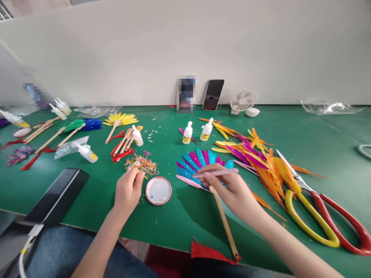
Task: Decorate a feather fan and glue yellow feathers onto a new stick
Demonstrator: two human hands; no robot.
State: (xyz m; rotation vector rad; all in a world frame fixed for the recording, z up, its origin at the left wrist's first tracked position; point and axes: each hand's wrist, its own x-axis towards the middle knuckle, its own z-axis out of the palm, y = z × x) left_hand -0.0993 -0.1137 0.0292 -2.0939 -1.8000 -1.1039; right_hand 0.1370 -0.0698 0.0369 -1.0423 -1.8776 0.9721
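Observation:
My right hand (223, 185) pinches a pair of pink tweezers (222, 172), their tips pointing left over a fan of blue and magenta feathers (199, 159). The fan lies on the green table, its wooden handle (223, 222) running toward the front edge and a red tassel (210, 251) at its end. My left hand (128, 189) is closed, thumb against the curled fingers; whatever may be inside is hidden. It rests beside a heap of small multicoloured bits (146, 165). Right of that hand lies a round white lid (158, 190) with a reddish rim and something whitish inside.
Big scissors (311, 216) with yellow and red handles lie at right, by loose orange feathers (269, 177). Two glue bottles (188, 133) stand behind the fan. Phones (213, 95) and a small fan (243, 101) line the wall. A black device (58, 195) sits front left.

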